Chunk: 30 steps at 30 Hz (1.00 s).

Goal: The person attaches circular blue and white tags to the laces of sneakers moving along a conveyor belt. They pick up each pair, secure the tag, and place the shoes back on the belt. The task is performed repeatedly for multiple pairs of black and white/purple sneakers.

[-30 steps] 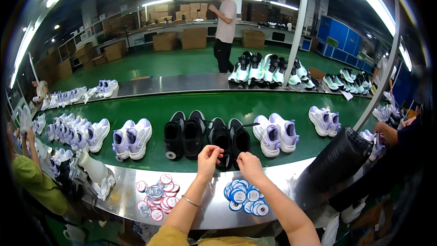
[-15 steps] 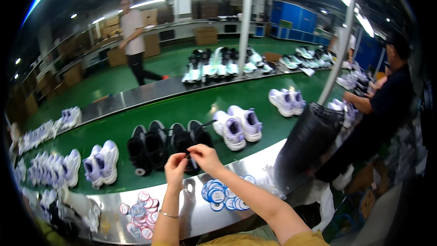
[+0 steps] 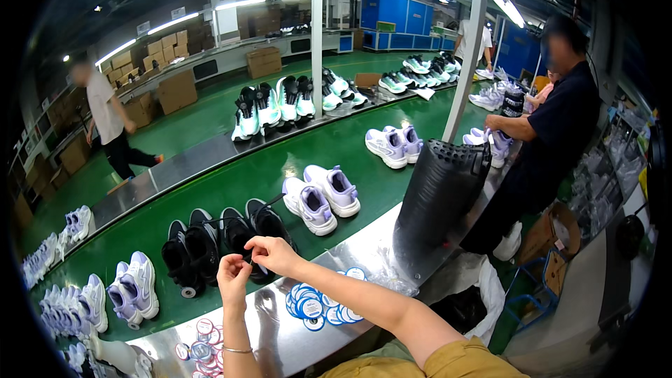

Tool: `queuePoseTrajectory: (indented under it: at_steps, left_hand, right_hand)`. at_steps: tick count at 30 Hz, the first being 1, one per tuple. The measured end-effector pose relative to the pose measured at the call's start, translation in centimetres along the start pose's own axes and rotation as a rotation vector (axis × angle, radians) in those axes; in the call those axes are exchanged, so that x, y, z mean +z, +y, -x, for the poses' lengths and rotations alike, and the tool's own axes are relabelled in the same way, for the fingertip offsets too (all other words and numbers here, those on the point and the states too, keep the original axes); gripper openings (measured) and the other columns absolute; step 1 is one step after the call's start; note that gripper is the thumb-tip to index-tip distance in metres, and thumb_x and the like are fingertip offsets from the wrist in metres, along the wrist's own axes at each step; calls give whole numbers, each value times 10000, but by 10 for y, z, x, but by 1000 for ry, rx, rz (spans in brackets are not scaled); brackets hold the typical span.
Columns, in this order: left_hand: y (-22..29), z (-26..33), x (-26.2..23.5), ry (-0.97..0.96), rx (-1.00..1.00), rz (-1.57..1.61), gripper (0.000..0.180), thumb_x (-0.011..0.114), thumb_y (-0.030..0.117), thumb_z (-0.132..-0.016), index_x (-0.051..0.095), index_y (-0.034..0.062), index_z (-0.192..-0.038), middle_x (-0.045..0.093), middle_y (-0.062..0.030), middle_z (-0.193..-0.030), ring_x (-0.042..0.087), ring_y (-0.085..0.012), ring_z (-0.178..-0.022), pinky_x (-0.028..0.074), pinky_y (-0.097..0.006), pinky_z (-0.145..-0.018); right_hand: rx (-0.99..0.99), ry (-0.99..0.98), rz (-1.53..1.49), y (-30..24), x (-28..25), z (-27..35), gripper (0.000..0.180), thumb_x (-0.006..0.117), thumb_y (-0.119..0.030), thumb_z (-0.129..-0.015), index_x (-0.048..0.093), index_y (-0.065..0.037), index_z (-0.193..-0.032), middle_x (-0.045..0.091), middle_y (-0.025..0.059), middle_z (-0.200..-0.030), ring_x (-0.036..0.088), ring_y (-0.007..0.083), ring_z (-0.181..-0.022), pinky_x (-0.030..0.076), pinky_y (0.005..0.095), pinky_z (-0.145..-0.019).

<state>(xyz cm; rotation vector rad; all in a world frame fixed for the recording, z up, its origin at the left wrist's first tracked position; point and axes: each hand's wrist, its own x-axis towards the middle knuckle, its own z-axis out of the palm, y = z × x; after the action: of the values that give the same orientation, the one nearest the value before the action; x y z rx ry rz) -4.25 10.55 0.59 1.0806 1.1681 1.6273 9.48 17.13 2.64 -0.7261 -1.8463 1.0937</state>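
My left hand [image 3: 233,276] and my right hand [image 3: 274,255] meet over the front of the near bench, fingertips pinched close together. Something small, dark and thin seems to lie between them; its kind cannot be made out. Just beyond, a pair of black shoes [image 3: 269,222] with grey edges stands on the green belt, partly hidden by my right hand; a dark lace or strap sticks out from it. Another black pair [image 3: 187,252] is to its left. Blue-rimmed round tags [image 3: 311,306] lie below my right forearm, red-rimmed ones [image 3: 203,351] beside my left wrist.
White-and-lilac sneakers [image 3: 320,199] stand along the green belt [image 3: 231,175] on both sides. A tall black roll [image 3: 442,192] rises at the right bench edge, near a metal post [image 3: 467,56]. A co-worker in dark clothes [image 3: 553,112] handles shoes there. Mint shoes [image 3: 269,108] line the far ledge.
The view has turned rightward, so the belt and shoes sit farther left. A person across the room has walked left. My hands stay pinched together by the black shoes.
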Motion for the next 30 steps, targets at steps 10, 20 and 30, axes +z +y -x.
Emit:
queuePoseTrajectory:
  at_steps: [10,20,30]
  left_hand:
    - [2,6,-14,-67,-18,-48,267,608,-37,-744,503,28,-980,569,-20,-751,524,-80,-693,403,-197,-622]
    - [-11,2,-7,-30,-43,-7,271,625,-26,-746,522,-3,-996,593,-46,-805,548,-95,-743,430,-210,-685]
    - [-21,8,-9,31,-68,9,240,604,1,-776,516,-9,-999,598,-46,-813,568,-99,-787,445,-216,-707]
  right_hand:
    - [-51,-217,170,-9,7,-5,251,588,-39,-682,608,-53,-932,611,84,-663,597,178,-615,463,307,-575]
    - [56,-212,-15,3,4,-3,212,626,1,-692,606,-15,-903,548,-3,-622,494,59,-566,410,210,-530]
    - [63,-200,24,8,8,-3,157,641,-17,-719,612,-7,-874,601,28,-690,544,67,-627,440,208,-577]
